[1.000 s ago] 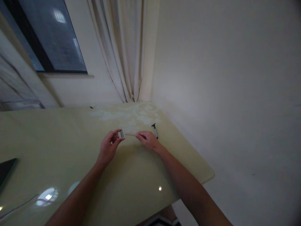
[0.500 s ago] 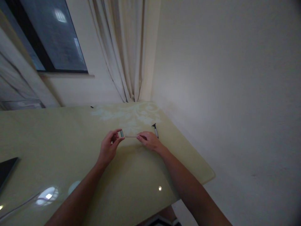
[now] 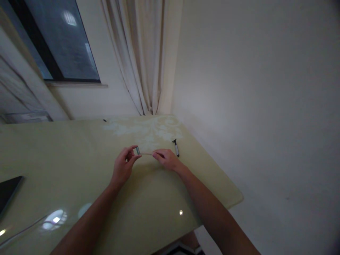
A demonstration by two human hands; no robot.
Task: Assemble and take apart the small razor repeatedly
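Note:
In the head view, my left hand (image 3: 124,161) pinches a small rectangular piece (image 3: 137,150) between thumb and forefinger. It is dark-edged with a teal-green face, held upright by its two ends; its exact kind is too small to tell. My right hand (image 3: 166,158) is closed on a thin pale stick (image 3: 146,153). The stick points left, and its tip appears to meet the lower part of the small piece. Just beyond my right hand a razor (image 3: 176,148) with a black head and a grey-and-black handle lies on the table.
The pale yellow-green glossy table (image 3: 148,205) has a rounded right corner near the wall. A dark flat object (image 3: 9,191) lies at the left edge, with a cable (image 3: 23,231) below it. A tiny black item (image 3: 104,120) sits at the back, near the curtain (image 3: 145,56).
My right hand has moved slightly left, bringing the stick's tip up to the small piece. The left hand holds almost still.

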